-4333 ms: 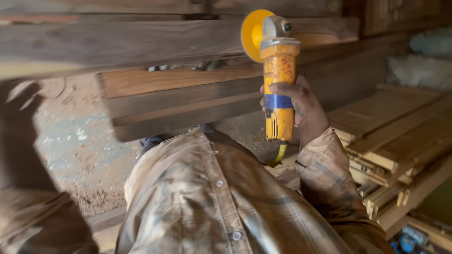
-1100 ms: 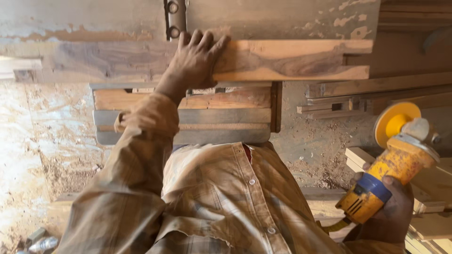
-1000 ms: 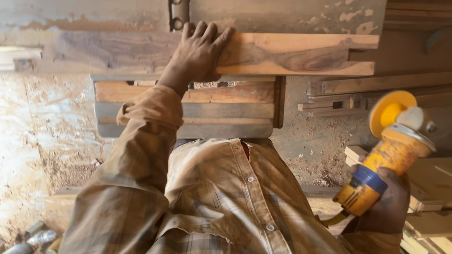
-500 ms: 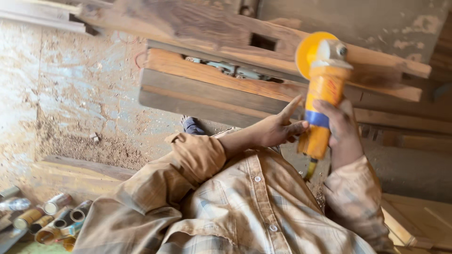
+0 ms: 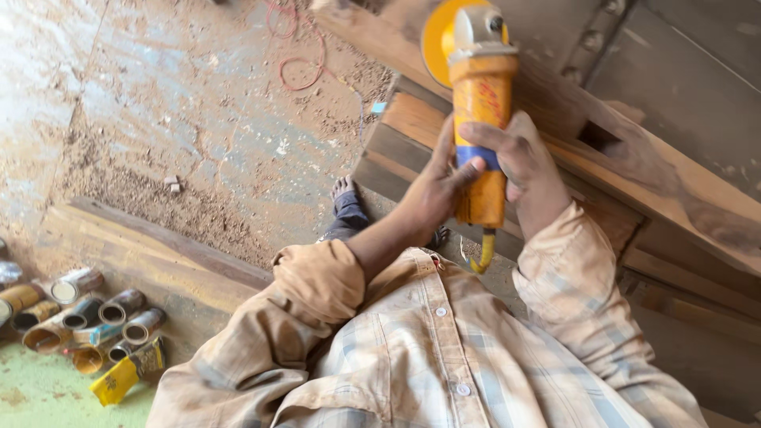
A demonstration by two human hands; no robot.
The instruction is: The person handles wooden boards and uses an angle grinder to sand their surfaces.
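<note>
Grinder [image 5: 479, 111] now gripped two-handed: half a second ago the left hand [image 5: 434, 190] was only reaching toward the yellow body with fingers spread, a second ago it was flat on the wood plank [image 5: 634, 166]. Now left fingers are curled round the grinder body at the blue band, thumb up the near side. Right hand [image 5: 523, 170] wraps the same band from the right, fingers closed across the front. Reads as the grip being settled for sanding, plank no longer steadied by hand. Tool points far, yellow disc [image 5: 437, 40] at top, over the plank's far-left end; contact with the wood cannot be told. Both forearms angle up and inward from the chest, sleeves pushed back. Tins [image 5: 87, 313] lie near left on the floor, bare foot [image 5: 343, 190] below the workpiece
</note>
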